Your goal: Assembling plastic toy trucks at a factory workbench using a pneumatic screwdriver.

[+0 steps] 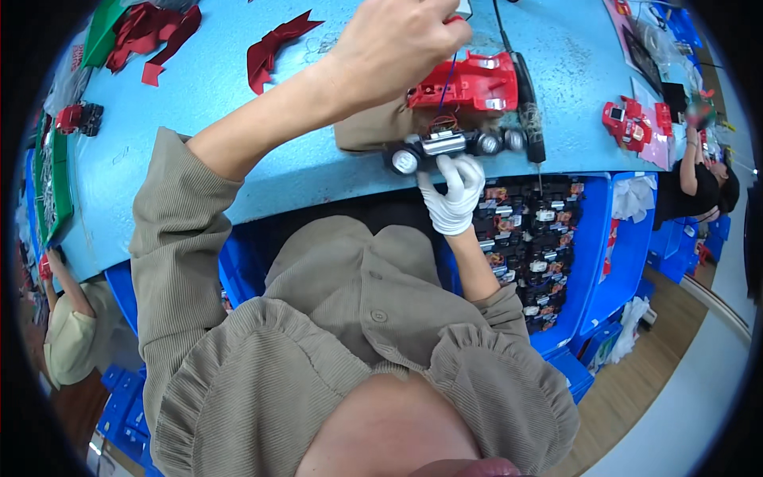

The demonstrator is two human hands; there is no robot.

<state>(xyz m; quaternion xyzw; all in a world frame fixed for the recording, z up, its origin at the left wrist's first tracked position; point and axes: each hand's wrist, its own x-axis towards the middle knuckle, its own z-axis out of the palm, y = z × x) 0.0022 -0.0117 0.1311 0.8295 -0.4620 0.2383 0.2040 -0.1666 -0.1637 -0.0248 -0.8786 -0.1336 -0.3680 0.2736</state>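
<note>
a scuffed light-blue bench is spanning the top. at right, brown floor is running beside a white wall.

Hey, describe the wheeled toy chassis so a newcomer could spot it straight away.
Find the light blue table, then the white-gloved right hand at its near edge. That hand holds the wheeled toy chassis, which has a shiny silver middle. Its black wheels with pale hubs set it apart from the red toy body just beyond it.
</note>
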